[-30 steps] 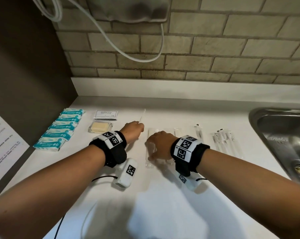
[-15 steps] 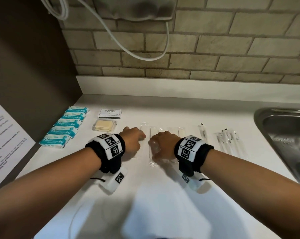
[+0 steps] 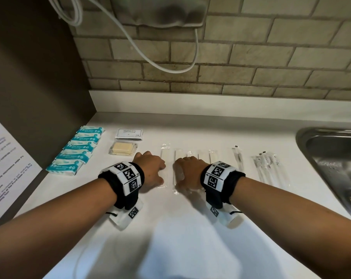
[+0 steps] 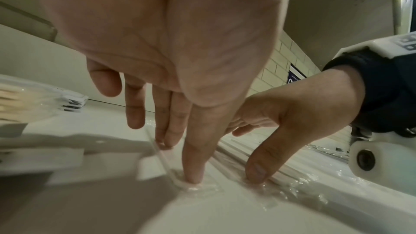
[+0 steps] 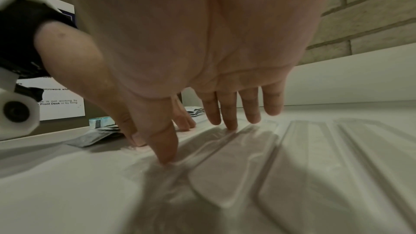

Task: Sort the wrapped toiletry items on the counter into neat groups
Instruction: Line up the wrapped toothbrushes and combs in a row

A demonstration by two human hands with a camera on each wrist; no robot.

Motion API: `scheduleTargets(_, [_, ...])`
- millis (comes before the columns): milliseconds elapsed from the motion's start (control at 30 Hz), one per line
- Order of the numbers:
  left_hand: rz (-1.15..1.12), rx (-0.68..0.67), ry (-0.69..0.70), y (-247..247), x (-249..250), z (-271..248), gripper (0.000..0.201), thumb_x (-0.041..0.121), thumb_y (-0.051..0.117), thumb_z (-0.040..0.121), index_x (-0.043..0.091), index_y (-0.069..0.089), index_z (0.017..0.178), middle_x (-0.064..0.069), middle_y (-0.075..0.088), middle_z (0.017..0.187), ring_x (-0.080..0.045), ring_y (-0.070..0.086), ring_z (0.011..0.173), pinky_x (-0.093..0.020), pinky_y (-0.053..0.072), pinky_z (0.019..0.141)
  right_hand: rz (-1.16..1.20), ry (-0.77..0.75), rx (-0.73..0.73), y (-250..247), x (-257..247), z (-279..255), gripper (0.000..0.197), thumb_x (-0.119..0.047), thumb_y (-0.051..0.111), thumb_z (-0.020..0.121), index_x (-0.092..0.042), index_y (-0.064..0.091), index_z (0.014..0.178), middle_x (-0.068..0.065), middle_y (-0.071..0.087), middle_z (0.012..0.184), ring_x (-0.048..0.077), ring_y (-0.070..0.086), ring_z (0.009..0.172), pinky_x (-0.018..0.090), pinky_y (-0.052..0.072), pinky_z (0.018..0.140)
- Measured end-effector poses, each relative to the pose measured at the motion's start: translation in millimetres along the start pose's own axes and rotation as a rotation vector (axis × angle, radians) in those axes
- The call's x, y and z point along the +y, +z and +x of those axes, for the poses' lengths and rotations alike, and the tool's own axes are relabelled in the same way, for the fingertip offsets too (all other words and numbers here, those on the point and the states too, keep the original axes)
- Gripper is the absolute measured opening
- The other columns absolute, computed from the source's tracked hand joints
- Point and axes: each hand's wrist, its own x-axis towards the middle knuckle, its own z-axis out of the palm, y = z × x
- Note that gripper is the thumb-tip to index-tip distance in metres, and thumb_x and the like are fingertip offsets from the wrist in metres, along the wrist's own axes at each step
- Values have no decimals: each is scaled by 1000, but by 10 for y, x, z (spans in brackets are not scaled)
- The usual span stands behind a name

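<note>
A row of flat white sticks in clear wrappers (image 3: 212,156) lies side by side on the white counter (image 3: 180,228). My left hand (image 3: 150,170) rests with straight fingers on the leftmost wrapped stick (image 3: 164,156); the left wrist view shows its thumb pressing on that wrapper's near end (image 4: 198,187). Right beside it, my right hand (image 3: 187,172) lies spread over the neighbouring sticks (image 5: 225,175), thumb and fingertips pressing on the wrappers. Neither hand grips anything. The sticks' middles are hidden under the hands.
Blue-and-white packets (image 3: 78,152) line the far left, by a dark wall with a paper notice (image 3: 5,158). Shampoo sachets (image 3: 130,133) and a clear pack of yellow pieces (image 3: 123,149) lie behind my left hand. Thin wrapped items (image 3: 267,168) lie right, beside a steel sink (image 3: 331,158).
My left hand was lifting a wrapped stick; it has laid it at the left end of the row and now presses on it. The right hand stays on the row.
</note>
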Motion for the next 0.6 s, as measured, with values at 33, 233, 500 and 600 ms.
scheduleTargets(33, [7, 3, 7, -7, 1, -7, 55, 49, 60, 78, 33, 54, 130, 10, 55, 135, -23, 38, 125, -36, 27, 94, 0, 4, 3, 10, -5, -1, 67, -40, 69, 78, -17, 43, 134, 6, 52, 131, 28, 46, 125, 42, 45, 99])
scheduleTargets(233, [41, 6, 40, -56, 14, -17, 51, 45, 61, 80, 29, 57, 129, 12, 56, 135, -20, 40, 127, -36, 27, 97, 5, 6, -5, 19, -11, 0, 63, -42, 69, 77, -17, 49, 130, 5, 53, 130, 27, 48, 123, 43, 46, 98])
scheduleTargets(500, [43, 7, 38, -77, 10, -24, 55, 46, 61, 79, 30, 55, 132, 14, 54, 138, -18, 41, 128, -35, 26, 99, 5, 7, -15, 9, -8, -4, 61, -40, 72, 73, -20, 50, 126, 3, 54, 126, 26, 49, 120, 44, 48, 95])
scheduleTargets(600, [44, -7, 26, -61, 6, 3, 56, 48, 62, 77, 31, 56, 130, 13, 55, 137, -19, 41, 127, -35, 27, 97, 5, 6, -20, -13, -5, -13, 57, -40, 72, 73, -20, 51, 123, 3, 54, 125, 27, 51, 118, 43, 49, 94])
